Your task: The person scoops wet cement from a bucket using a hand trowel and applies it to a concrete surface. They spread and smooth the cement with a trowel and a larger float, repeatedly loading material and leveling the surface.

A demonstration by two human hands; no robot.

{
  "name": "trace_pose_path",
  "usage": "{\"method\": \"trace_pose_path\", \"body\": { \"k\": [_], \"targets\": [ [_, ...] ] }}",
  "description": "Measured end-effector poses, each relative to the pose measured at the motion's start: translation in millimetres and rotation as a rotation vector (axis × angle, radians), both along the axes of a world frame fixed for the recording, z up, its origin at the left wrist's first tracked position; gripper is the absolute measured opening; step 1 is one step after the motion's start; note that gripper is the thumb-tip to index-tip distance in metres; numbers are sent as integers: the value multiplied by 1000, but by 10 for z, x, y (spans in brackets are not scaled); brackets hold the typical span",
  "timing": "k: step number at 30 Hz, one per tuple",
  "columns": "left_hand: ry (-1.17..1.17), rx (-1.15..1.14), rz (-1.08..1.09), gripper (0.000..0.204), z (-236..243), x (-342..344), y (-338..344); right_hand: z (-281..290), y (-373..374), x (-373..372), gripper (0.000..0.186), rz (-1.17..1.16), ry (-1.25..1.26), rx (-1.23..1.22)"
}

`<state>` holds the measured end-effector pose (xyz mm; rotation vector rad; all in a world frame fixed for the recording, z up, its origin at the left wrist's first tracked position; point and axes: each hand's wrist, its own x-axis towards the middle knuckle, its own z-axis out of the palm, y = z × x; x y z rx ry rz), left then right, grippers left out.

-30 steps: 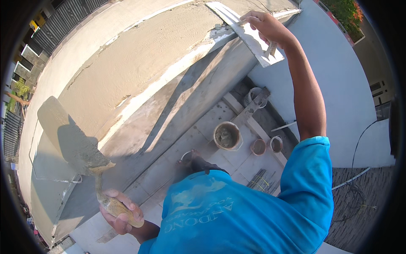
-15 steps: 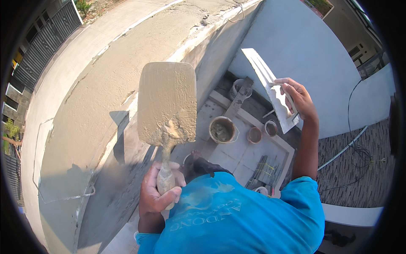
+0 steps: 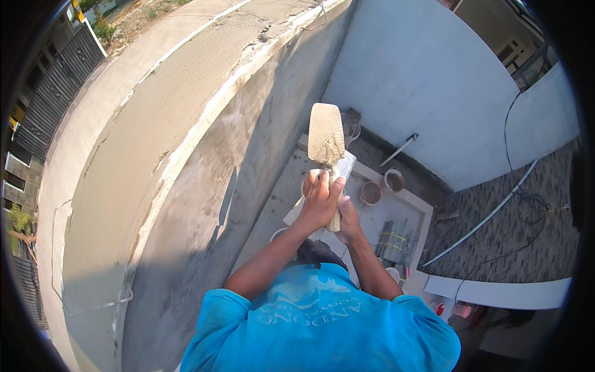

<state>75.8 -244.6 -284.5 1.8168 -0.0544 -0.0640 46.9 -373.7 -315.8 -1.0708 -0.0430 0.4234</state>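
Note:
My left hand (image 3: 319, 204) grips the handle of a mortar-coated trowel (image 3: 325, 133), whose square-cornered blade points away from me. Right beside it, my right hand (image 3: 348, 224) is closed on the white plastering float (image 3: 346, 162), which lies mostly hidden under the trowel and both hands; its fingers are partly hidden. The two hands meet in front of my blue shirt, above a tiled floor (image 3: 279, 211). To the left runs a low wall with a wet, sand-coloured render top (image 3: 142, 124).
Small mortar pots (image 3: 370, 193) stand on the floor near a white pipe (image 3: 398, 150). A bundle of long pieces (image 3: 392, 242) lies lower right. A pale blue wall (image 3: 434, 93) rises at the back, with loose cables (image 3: 532, 201) over dark stone cladding (image 3: 496, 242). A metal gate (image 3: 52, 87) stands far left.
My left hand has swung the trowel rightward and turned away from the wall top; my right hand has brought the float down and inward, so the two now meet in the middle.

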Motion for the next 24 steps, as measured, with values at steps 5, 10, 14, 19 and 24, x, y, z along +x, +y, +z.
{"method": "trace_pose_path", "body": {
  "k": [5,10,14,19,24],
  "targets": [
    [17,119,24,63,-467,316,-194,-189,-2,252,65,-97,42,79],
    [143,189,152,50,-857,689,-397,-562,-202,726,51,-190,238,87],
    [475,-112,321,74,-1226,1188,-458,-682,-253,1185,52,-164,286,96],
    [835,-592,197,45,-1655,1799,-304,-922,-548,1618,54,-171,277,-114],
    [999,-755,373,38,-2331,1957,-104,-890,-1406,1933,36,-255,408,-296]
  ]
}}
